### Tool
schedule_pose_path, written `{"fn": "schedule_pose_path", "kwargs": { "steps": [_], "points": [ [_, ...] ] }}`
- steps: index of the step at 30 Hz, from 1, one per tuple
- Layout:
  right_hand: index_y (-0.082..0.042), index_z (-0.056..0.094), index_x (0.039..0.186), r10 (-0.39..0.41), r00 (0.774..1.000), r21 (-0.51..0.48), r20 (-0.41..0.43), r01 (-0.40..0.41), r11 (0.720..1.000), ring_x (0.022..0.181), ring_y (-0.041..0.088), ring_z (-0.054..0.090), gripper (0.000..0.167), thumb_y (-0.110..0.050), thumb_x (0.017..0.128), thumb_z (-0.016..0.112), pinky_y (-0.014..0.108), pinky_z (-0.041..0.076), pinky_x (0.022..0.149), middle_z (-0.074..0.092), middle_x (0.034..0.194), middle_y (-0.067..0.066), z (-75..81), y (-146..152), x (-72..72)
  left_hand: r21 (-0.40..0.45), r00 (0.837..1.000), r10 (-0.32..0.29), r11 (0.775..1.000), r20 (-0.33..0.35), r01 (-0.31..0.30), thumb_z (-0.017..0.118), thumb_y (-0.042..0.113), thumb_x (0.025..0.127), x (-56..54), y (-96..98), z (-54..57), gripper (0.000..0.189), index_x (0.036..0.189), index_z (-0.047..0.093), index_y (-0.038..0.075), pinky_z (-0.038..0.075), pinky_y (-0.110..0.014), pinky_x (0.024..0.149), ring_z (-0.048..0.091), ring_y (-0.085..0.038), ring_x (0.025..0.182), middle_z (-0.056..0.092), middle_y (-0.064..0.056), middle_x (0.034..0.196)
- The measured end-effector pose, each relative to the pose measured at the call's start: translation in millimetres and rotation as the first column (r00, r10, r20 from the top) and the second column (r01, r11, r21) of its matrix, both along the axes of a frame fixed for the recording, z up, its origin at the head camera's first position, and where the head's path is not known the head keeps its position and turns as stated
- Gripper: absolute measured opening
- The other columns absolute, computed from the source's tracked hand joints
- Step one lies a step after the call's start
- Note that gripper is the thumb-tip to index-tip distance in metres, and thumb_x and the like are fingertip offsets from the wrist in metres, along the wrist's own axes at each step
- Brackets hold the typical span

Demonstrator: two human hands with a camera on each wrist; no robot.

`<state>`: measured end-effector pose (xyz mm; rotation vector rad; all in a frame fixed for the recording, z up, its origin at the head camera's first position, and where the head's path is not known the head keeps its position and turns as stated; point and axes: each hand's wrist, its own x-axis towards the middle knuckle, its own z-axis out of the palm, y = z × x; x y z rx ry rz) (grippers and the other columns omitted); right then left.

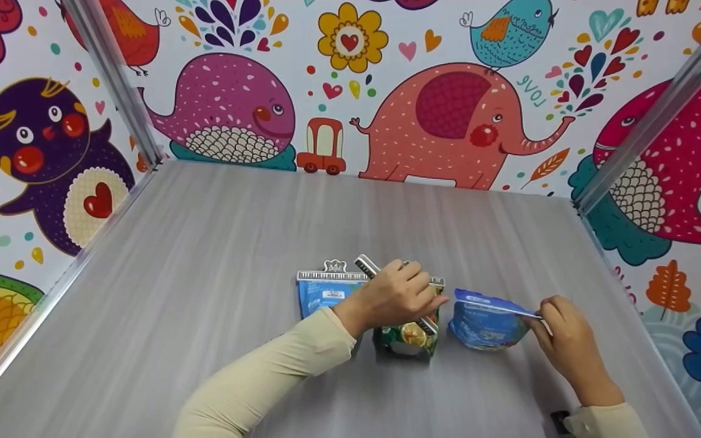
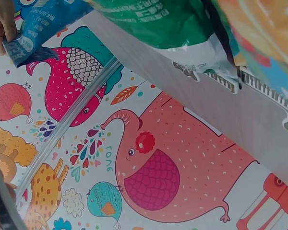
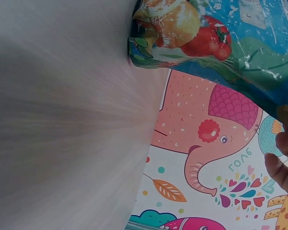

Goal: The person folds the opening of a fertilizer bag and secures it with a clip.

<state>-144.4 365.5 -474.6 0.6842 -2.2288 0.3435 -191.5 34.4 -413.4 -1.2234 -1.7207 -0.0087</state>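
My left hand (image 1: 392, 295) grips a long sealing clip (image 1: 366, 266) with a piano-key pattern, held slantwise above a green bag (image 1: 408, 348). To the right, my right hand (image 1: 571, 340) pinches the top corner of a blue food bag (image 1: 485, 328). That bag's upper edge is drawn out flat toward the fingers, and vegetables are printed on its side (image 3: 206, 43) in the right wrist view. Left of the green bag stands another blue bag (image 1: 320, 295), with a piano-key clip (image 1: 332, 275) across its top. The left forearm hides part of both.
The bags stand on a grey wood-grain table (image 1: 223, 231). Behind it rises a wall (image 1: 381, 121) printed with cartoon animals, with metal posts (image 1: 122, 85) at the corners. A small black object (image 1: 560, 421) is by the right sleeve.
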Motion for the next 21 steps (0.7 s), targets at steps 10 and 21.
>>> {"fn": "schedule_pose_path", "kwargs": {
  "steps": [10,21],
  "points": [
    [0.0,0.054,0.081,0.014,1.0,-0.006,0.007,-0.013,1.0,0.068,0.018,0.045,0.051,-0.043,0.106,0.041,0.025,0.04,0.064,0.05,0.077,0.009,-0.8,1.1,-0.3,0.012,0.997,0.068,0.998,0.022,-0.068,0.04,0.029,0.106,-2.5,5.7,-0.1,0.041,0.07,0.057,0.017,0.031,-0.028,0.057,0.044,-0.012,0.06,0.046,0.004,0.063],
    [0.0,0.055,0.081,0.01,1.0,-0.014,0.007,-0.01,1.0,0.068,0.018,0.045,0.052,-0.044,0.105,0.041,0.024,0.039,0.064,0.05,0.077,0.008,-0.6,0.2,-1.1,0.012,0.996,0.004,1.0,0.089,-0.005,0.031,0.026,0.104,-4.5,15.4,-1.7,0.047,0.065,0.053,0.016,0.031,-0.029,0.06,0.042,-0.014,0.06,0.043,0.002,0.062]
  ]
}}
